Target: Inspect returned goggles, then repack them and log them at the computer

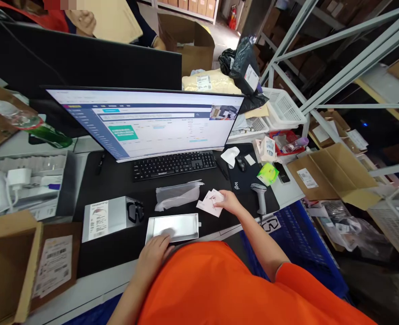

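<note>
Between the thumb and fingers of my right hand (231,202) are thin pinkish-white printed cards (208,201), held fanned over the black desk mat. My left hand (156,250) lies at the near left of a shallow white open box (182,227), its fingers gripping over the near rim. Nothing shows inside the box. Behind it lies a flat translucent plastic sleeve (177,195). To the left sits a grey-white carton (106,219) with a printed label, and a pair of black-framed glasses (135,211) leans at its right end.
A lit monitor (158,124) and black keyboard (174,166) stand behind. At right are a mouse (241,163), a barcode scanner (260,197) and a phone (282,173). Open cardboard boxes (8,266) flank the desk. Across the monitors, another person's hand (84,21) is near a brown package.
</note>
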Action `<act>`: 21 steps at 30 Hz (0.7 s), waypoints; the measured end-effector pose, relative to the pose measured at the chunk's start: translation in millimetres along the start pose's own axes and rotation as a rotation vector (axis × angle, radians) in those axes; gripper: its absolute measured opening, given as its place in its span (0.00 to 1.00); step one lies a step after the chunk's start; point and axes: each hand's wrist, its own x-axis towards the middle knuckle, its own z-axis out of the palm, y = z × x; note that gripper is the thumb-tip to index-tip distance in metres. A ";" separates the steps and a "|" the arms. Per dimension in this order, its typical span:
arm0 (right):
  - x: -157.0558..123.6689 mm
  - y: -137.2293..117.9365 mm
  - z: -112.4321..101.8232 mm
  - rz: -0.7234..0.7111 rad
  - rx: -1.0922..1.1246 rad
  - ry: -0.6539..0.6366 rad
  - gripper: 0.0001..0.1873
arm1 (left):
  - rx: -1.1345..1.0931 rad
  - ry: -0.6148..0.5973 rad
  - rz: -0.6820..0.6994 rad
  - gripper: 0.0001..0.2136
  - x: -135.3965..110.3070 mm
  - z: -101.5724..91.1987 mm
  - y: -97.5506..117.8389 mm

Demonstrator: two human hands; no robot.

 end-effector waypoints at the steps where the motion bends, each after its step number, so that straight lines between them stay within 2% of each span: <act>1: -2.3 -7.7 -2.2 -0.028 0.033 -0.015 0.15 | -0.004 0.020 -0.019 0.15 -0.8 -0.5 1.9; 4: -10.5 -36.9 7.1 -0.131 0.062 -0.056 0.19 | -0.007 0.112 -0.098 0.19 -5.2 -3.9 5.2; 7: -18.2 -68.7 44.5 -0.272 -0.092 -0.084 0.19 | 0.028 0.189 -0.158 0.15 -12.3 -4.8 3.9; 10: -20.6 -89.8 83.7 -0.428 -0.304 -0.141 0.24 | 0.065 0.220 -0.183 0.11 -20.6 -0.6 -0.5; 12: -14.6 -94.3 90.8 -0.489 -0.388 -0.112 0.23 | 0.071 0.215 -0.188 0.10 -25.1 3.1 -3.8; 13: -8.2 -93.9 86.5 -0.491 -0.397 -0.056 0.21 | 0.070 0.210 -0.188 0.10 -26.7 4.8 -5.5; 15: 11.8 -89.0 64.9 -0.411 -0.376 0.105 0.20 | 0.059 0.195 -0.177 0.10 -28.7 7.7 -8.7; 17: 39.4 -81.7 35.1 -0.277 -0.359 0.229 0.25 | 0.039 0.173 -0.161 0.11 -29.2 10.2 -11.5; 19: 69.6 -74.9 9.3 -0.213 -0.369 0.226 0.26 | 0.019 0.147 -0.149 0.12 -28.4 12.0 -13.8; 21: 96.8 -70.4 -4.3 -0.193 -0.384 0.158 0.22 | 0.002 0.114 -0.138 0.11 -26.5 12.4 -15.4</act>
